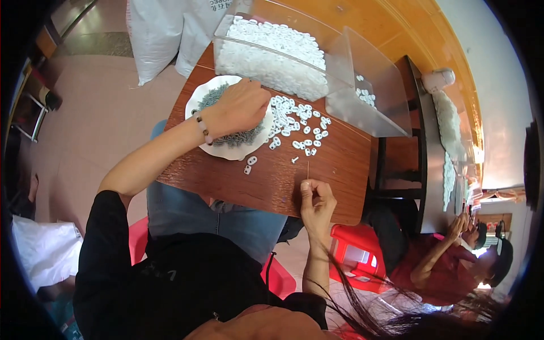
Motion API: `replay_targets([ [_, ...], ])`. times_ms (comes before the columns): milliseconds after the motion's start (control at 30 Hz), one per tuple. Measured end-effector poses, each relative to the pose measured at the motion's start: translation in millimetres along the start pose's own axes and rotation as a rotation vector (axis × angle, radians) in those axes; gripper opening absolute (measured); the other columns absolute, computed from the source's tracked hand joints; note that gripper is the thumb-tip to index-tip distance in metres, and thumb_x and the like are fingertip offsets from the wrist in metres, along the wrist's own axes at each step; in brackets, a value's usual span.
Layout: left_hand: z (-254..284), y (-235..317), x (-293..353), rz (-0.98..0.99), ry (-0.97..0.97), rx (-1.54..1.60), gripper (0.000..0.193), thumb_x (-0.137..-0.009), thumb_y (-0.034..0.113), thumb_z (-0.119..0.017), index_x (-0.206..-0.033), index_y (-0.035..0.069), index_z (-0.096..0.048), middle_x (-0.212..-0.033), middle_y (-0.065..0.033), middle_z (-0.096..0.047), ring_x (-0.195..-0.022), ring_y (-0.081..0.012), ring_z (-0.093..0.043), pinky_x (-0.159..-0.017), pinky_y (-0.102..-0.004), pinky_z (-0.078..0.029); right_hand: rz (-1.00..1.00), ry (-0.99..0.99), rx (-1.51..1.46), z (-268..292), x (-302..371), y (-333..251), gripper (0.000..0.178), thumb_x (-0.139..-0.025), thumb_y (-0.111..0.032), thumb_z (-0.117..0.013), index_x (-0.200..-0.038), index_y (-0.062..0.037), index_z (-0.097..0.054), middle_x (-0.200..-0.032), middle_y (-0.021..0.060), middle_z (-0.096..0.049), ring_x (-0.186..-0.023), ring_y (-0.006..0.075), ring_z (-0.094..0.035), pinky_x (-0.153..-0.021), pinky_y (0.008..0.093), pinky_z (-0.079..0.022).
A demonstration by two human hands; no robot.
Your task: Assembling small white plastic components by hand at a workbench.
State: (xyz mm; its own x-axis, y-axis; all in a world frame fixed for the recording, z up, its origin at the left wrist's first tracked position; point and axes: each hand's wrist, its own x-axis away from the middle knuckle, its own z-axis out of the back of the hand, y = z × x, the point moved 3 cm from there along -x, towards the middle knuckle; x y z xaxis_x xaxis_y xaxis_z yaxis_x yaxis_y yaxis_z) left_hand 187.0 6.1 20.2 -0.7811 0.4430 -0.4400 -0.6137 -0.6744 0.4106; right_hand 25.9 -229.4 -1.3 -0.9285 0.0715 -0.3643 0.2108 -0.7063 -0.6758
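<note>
My left hand [241, 105] reaches over a white plate [226, 152] heaped with small dark screws [211, 97], fingers curled down near the plate's far edge beside a scatter of small white plastic pieces [300, 127] on the wooden table [272, 181]. Whether it grips anything is hidden. My right hand [316, 203] rests at the table's near edge, fingertips pinched on a thin needle-like rod [307, 170] that stands upright. A few loose white pieces [250, 164] lie just below the plate.
A clear plastic bin [272, 56] full of white pieces stands at the table's far side, with a second clear tray [368, 99] to its right. White sacks [158, 34] stand behind. Another person [447, 255] in red sits at right by a red stool [357, 255].
</note>
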Motion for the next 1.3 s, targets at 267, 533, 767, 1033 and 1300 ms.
replay_targets([
  [267,43,1,14,0.204,-0.266,0.086,0.013,-0.079,0.016,-0.063,-0.085,0.005,-0.062,-0.076,-0.0122,-0.056,-0.080,-0.0299,-0.057,-0.070,-0.0384,-0.044,-0.093,-0.011,-0.042,10,24,2,0.011,-0.085,-0.009,-0.068,-0.082,0.0008,-0.064,-0.071,0.0057,-0.059,-0.066,0.0133,-0.051,-0.062,0.0256,-0.042],
  [533,51,6,64,0.151,-0.271,0.061,0.012,-0.075,0.009,-0.068,-0.084,0.004,-0.061,-0.082,-0.0108,-0.056,-0.084,-0.0303,-0.055,-0.073,-0.0398,-0.044,-0.065,-0.024,-0.052,4,23,-7,0.010,-0.084,-0.009,-0.068,-0.082,0.0002,-0.065,-0.068,0.0054,-0.057,-0.063,0.0137,-0.050,-0.061,0.0263,-0.041],
  [767,55,4,79,0.142,-0.229,0.040,0.012,-0.074,0.006,-0.067,-0.086,0.004,-0.066,-0.083,-0.0101,-0.056,-0.088,-0.0298,-0.054,-0.074,-0.0383,-0.044,-0.043,-0.023,-0.083,1,22,-13,0.007,-0.083,-0.006,-0.068,-0.083,0.0005,-0.065,-0.069,0.0057,-0.057,-0.064,0.0136,-0.051,-0.061,0.0258,-0.042],
  [1033,39,-1,80,0.112,-0.255,0.020,0.009,-0.074,0.006,-0.066,-0.083,0.006,-0.067,-0.084,-0.0091,-0.057,-0.088,-0.0281,-0.054,-0.074,-0.0390,-0.046,-0.035,-0.034,-0.085,0,26,-19,0.008,-0.082,-0.007,-0.068,-0.084,0.0008,-0.065,-0.070,0.0061,-0.058,-0.065,0.0134,-0.052,-0.062,0.0252,-0.042],
  [1300,41,6,75,0.354,-0.068,0.351,0.008,-0.082,0.009,-0.064,-0.085,0.001,-0.063,-0.076,-0.0073,-0.054,-0.068,-0.0195,-0.053,-0.063,-0.0330,-0.044,-0.380,-0.177,-0.511,-13,22,-17,0.012,-0.089,-0.011,-0.063,-0.092,0.0003,-0.066,-0.082,0.0028,-0.066,-0.068,0.0075,-0.055,-0.066,0.0211,-0.043],
])
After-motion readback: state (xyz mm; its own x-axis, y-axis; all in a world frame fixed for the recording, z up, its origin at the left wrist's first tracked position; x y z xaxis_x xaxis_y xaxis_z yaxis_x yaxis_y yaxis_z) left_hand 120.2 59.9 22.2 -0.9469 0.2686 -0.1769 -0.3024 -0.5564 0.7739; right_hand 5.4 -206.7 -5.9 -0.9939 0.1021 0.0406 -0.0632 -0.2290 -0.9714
